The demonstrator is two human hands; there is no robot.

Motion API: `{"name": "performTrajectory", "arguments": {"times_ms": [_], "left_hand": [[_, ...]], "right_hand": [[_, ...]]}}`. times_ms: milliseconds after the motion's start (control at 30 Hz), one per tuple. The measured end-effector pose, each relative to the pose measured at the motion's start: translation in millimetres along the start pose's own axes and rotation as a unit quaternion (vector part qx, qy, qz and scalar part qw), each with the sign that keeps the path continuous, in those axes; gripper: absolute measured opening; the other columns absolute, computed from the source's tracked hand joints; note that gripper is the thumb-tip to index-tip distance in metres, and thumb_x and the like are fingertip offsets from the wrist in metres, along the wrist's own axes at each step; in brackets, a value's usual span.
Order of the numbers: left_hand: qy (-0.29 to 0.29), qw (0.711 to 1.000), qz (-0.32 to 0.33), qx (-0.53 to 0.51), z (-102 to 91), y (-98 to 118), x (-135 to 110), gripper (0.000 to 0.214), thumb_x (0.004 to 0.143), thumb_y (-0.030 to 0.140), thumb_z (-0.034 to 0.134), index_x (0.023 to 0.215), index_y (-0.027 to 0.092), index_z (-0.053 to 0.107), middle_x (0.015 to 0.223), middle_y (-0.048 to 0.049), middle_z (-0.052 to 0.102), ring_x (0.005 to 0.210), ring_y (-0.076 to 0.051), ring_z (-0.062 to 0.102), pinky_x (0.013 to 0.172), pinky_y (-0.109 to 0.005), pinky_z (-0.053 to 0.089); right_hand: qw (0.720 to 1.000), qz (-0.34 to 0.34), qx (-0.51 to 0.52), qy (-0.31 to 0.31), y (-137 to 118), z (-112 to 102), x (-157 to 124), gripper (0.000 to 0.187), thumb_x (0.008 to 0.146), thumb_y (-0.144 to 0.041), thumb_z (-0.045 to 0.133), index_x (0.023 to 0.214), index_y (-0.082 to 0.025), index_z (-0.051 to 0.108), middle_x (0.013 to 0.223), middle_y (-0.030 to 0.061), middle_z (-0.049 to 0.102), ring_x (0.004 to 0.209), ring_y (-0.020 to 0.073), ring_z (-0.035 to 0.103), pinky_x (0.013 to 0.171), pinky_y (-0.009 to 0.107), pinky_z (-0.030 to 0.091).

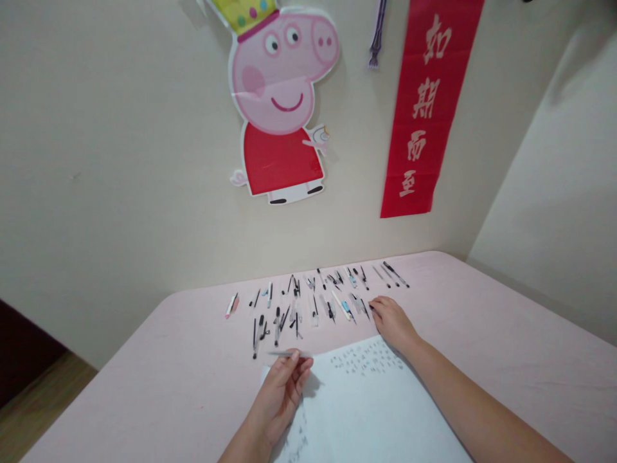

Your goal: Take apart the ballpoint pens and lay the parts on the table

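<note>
My left hand (284,386) pinches a thin pen (285,353) just above the near left corner of a white sheet of paper (366,411) with scribbles on it. My right hand (391,319) reaches forward past the paper's far edge, fingers curled down onto the row of pens (313,302) and touching one near its right part; what it grips, if anything, is too small to make out. Several pens and pen parts lie spread in rows across the pink table (482,334).
A red and white pen (232,305) lies at the left end of the rows. Behind the table is a wall with a cartoon pig cutout (282,103) and a red banner (429,103). The table's left edge drops to a wooden floor (38,405).
</note>
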State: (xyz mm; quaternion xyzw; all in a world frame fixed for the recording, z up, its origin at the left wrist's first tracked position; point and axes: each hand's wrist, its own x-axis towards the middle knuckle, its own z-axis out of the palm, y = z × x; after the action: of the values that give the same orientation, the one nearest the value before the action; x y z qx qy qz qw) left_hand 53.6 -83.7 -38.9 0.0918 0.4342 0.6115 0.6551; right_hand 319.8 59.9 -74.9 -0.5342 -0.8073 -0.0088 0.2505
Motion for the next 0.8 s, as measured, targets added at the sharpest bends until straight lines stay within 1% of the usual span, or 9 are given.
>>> {"name": "performTrajectory", "arguments": {"times_ms": [133,200,267,400,600,700,800], "left_hand": [[0.000,1.000,-0.002,0.001,-1.3,-1,1,0.012,0.084,0.005,0.057,0.074,0.012,0.058,0.069,-0.0040,0.069,0.066,-0.011,0.070,0.058,-0.016,0.057],[-0.001,1.000,-0.001,-0.002,-2.1,-1,2,0.012,0.084,0.005,0.057,0.074,0.012,0.058,0.069,-0.0038,0.069,0.066,-0.012,0.070,0.059,-0.016,0.058],[0.000,1.000,-0.001,-0.005,-2.6,-1,2,0.012,0.083,0.005,0.058,0.073,0.012,0.059,0.069,-0.0039,0.069,0.066,-0.012,0.070,0.059,-0.017,0.058],[-0.001,1.000,0.000,-0.001,-1.8,0,1,0.013,0.084,0.005,0.056,0.073,0.012,0.059,0.070,-0.0047,0.069,0.066,-0.012,0.070,0.059,-0.017,0.058],[0.003,1.000,-0.001,0.002,0.7,0,-1,0.015,0.085,0.004,0.054,0.074,0.012,0.058,0.069,-0.0046,0.069,0.066,-0.011,0.070,0.058,-0.016,0.057],[-0.001,1.000,0.000,0.002,1.6,1,-1,0.014,0.086,0.005,0.054,0.074,0.012,0.059,0.069,-0.0044,0.068,0.065,-0.011,0.069,0.059,-0.016,0.057],[-0.003,1.000,0.001,0.000,2.1,2,0,0.014,0.086,0.005,0.053,0.075,0.012,0.059,0.069,-0.0044,0.069,0.065,-0.010,0.069,0.059,-0.016,0.057]], "right_hand": [[1.000,0.003,-0.006,-0.003,4,5,0,0.039,0.080,-0.005,0.042,0.110,-0.011,0.067,0.116,0.0141,0.064,0.113,0.0258,0.053,0.102,0.040,0.038],[1.000,-0.001,-0.005,-0.012,4,5,0,0.041,0.079,-0.003,0.042,0.109,-0.012,0.068,0.114,0.0135,0.065,0.115,0.0259,0.052,0.102,0.040,0.038],[1.000,-0.010,-0.005,-0.020,4,3,1,0.039,0.079,-0.002,0.043,0.105,-0.013,0.070,0.109,0.0127,0.067,0.111,0.0256,0.054,0.100,0.038,0.039],[0.999,-0.015,-0.009,-0.028,4,-2,3,0.033,0.079,-0.005,0.047,0.096,-0.014,0.073,0.097,0.0111,0.069,0.095,0.0234,0.058,0.090,0.033,0.042],[1.000,-0.005,0.006,-0.027,4,-4,4,0.026,0.078,-0.007,0.050,0.087,-0.014,0.073,0.089,0.0101,0.069,0.090,0.0229,0.057,0.086,0.033,0.042],[0.999,0.010,0.046,0.003,1,-5,4,0.025,0.078,-0.008,0.049,0.088,-0.014,0.071,0.090,0.0101,0.069,0.091,0.0234,0.057,0.087,0.035,0.043],[0.986,0.044,0.154,0.047,-8,-8,3,0.022,0.077,-0.013,0.050,0.088,-0.015,0.069,0.092,0.0103,0.068,0.094,0.0238,0.058,0.089,0.038,0.043]]}}
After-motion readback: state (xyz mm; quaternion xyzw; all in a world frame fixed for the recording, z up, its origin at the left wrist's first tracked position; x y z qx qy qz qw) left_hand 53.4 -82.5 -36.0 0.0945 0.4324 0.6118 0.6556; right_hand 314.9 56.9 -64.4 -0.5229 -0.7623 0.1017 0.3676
